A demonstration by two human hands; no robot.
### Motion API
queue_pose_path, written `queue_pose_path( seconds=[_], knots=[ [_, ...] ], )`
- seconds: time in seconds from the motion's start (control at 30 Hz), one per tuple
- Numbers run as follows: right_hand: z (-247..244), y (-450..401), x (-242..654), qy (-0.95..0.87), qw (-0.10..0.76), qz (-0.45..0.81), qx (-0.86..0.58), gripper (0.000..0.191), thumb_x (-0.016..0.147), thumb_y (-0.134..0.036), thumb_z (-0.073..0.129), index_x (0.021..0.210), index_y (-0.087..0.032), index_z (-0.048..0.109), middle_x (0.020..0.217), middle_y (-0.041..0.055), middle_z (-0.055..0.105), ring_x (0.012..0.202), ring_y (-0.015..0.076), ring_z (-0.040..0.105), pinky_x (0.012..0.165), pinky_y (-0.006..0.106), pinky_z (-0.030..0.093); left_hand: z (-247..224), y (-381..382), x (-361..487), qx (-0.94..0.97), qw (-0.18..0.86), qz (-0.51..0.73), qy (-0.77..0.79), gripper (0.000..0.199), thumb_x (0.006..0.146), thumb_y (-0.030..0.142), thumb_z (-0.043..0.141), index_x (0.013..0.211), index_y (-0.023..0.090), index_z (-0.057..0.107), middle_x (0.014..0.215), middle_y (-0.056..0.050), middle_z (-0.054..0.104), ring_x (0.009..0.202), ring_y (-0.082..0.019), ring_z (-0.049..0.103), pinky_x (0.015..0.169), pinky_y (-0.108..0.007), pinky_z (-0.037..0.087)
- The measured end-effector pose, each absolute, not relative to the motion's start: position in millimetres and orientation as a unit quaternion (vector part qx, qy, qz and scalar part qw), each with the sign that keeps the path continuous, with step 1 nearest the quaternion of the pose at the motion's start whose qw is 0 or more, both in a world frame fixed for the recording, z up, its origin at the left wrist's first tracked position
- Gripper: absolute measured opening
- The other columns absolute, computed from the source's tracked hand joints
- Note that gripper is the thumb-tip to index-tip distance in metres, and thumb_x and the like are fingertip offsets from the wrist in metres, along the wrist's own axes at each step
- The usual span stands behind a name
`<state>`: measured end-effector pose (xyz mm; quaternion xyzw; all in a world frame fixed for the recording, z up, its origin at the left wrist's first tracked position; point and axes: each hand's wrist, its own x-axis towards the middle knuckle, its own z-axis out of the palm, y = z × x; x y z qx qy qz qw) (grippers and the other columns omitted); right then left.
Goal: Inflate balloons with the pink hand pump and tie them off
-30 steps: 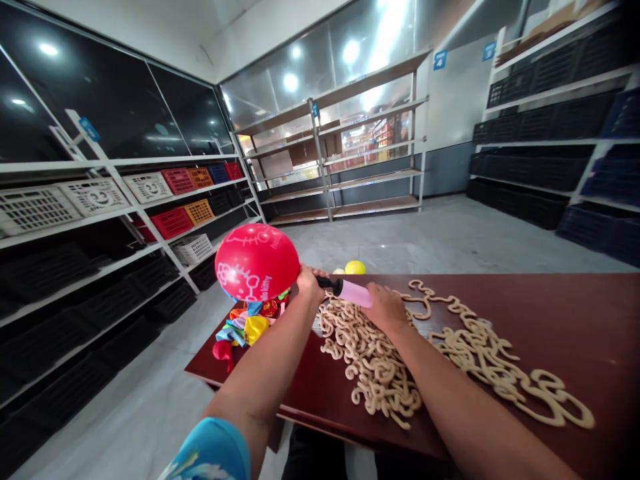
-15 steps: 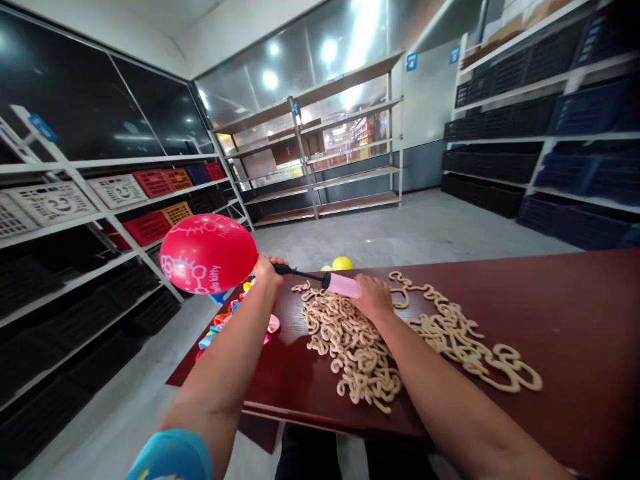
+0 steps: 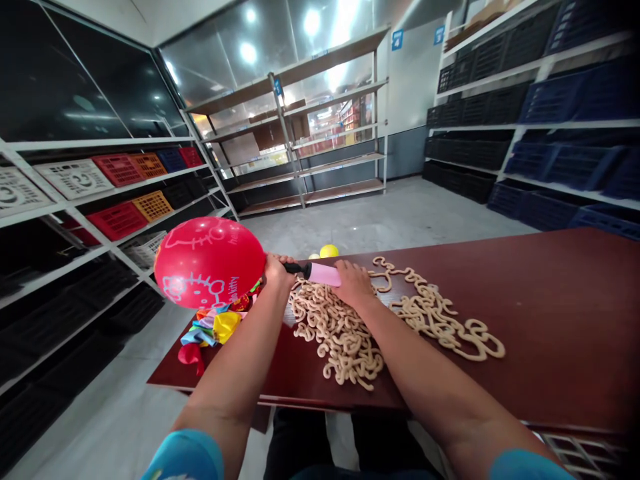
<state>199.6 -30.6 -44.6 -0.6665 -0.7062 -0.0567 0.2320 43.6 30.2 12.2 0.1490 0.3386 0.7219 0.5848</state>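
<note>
A red balloon (image 3: 207,263) with pale cartoon print and lettering, large and round, hangs over the table's left end. My left hand (image 3: 280,270) is closed at the balloon's neck, where the black end of a pump meets it. Around the pink barrel of that hand pump (image 3: 324,274) my right hand (image 3: 353,283) is wrapped. Little of the black rod shows between the two hands. Below them lies a heap of beige curly strands (image 3: 340,330). Limp balloons (image 3: 210,328) in several colours lie beside my left forearm.
The dark red table (image 3: 550,300) stretches to the right, with a looser line of beige strands (image 3: 440,317) on it. A yellow ball-like thing (image 3: 329,251) shows past the far edge. Shelves with crates (image 3: 115,170) stand left and right.
The pump has shortened, its pink barrel now closer to my left hand. The balloon looks larger. The view has shifted, and more limp balloons show.
</note>
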Motion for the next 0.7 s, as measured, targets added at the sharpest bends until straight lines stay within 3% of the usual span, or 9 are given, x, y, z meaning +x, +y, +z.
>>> queue_pose_path(
  seconds=[0.13, 0.23, 0.43, 0.57, 0.7],
  knots=[
    [-30.1, -44.9, 189.5, -0.767, 0.284, -0.086, -0.569, 0.068, 0.075, -0.043, 0.057, 0.134, -0.026, 0.027, 0.129, 0.0092, 0.042, 0.107, 0.0253, 0.041, 0.095, 0.04, 0.019, 7.5, 25.1, 39.6, 0.128, 0.585, 0.727, 0.335, 0.03, 0.085, 0.029, 0.033, 0.058, 0.02, 0.025, 0.043, 0.006, 0.028, 0.034, -0.008, 0.034, 0.044, -0.024, 0.036],
    [-23.8, -53.2, 181.8, -0.806, 0.276, -0.096, -0.515, 0.057, 0.08, -0.038, 0.052, 0.133, -0.032, 0.03, 0.133, 0.0046, 0.038, 0.111, 0.0242, 0.04, 0.096, 0.039, 0.018, 0.0, 16.7, 43.5, 0.124, 0.603, 0.715, 0.331, 0.03, 0.086, 0.027, 0.031, 0.057, 0.02, 0.025, 0.043, 0.005, 0.028, 0.035, -0.009, 0.036, 0.045, -0.025, 0.038],
    [-19.4, -59.9, 179.6, -0.824, 0.237, -0.087, -0.507, 0.039, 0.082, -0.034, 0.049, 0.12, -0.027, 0.047, 0.12, 0.0064, 0.048, 0.098, 0.0228, 0.045, 0.084, 0.035, 0.031, -10.4, 14.9, 34.3, 0.147, 0.646, 0.663, 0.348, 0.028, 0.081, 0.019, 0.033, 0.055, 0.019, 0.024, 0.043, 0.004, 0.033, 0.041, -0.011, 0.045, 0.054, -0.029, 0.044],
    [-20.7, -56.3, 187.9, -0.789, 0.206, -0.086, -0.573, 0.032, 0.08, -0.032, 0.05, 0.111, -0.025, 0.051, 0.111, 0.008, 0.051, 0.095, 0.0228, 0.046, 0.08, 0.035, 0.032, -14.8, 24.2, 11.3, 0.165, 0.56, 0.677, 0.448, 0.027, 0.085, 0.022, 0.028, 0.059, 0.018, 0.032, 0.05, 0.0, 0.047, 0.049, -0.013, 0.055, 0.053, -0.027, 0.045],
    [-30.8, -43.5, 204.3, -0.681, 0.161, -0.067, -0.711, 0.026, 0.082, -0.023, 0.045, 0.106, -0.019, 0.053, 0.104, 0.0137, 0.054, 0.093, 0.0258, 0.051, 0.077, 0.038, 0.034, -25.5, 21.4, 3.7, 0.201, 0.504, 0.664, 0.515, 0.024, 0.083, 0.026, 0.037, 0.061, 0.018, 0.036, 0.051, 0.001, 0.049, 0.041, -0.01, 0.052, 0.043, -0.021, 0.039]
  ],
)
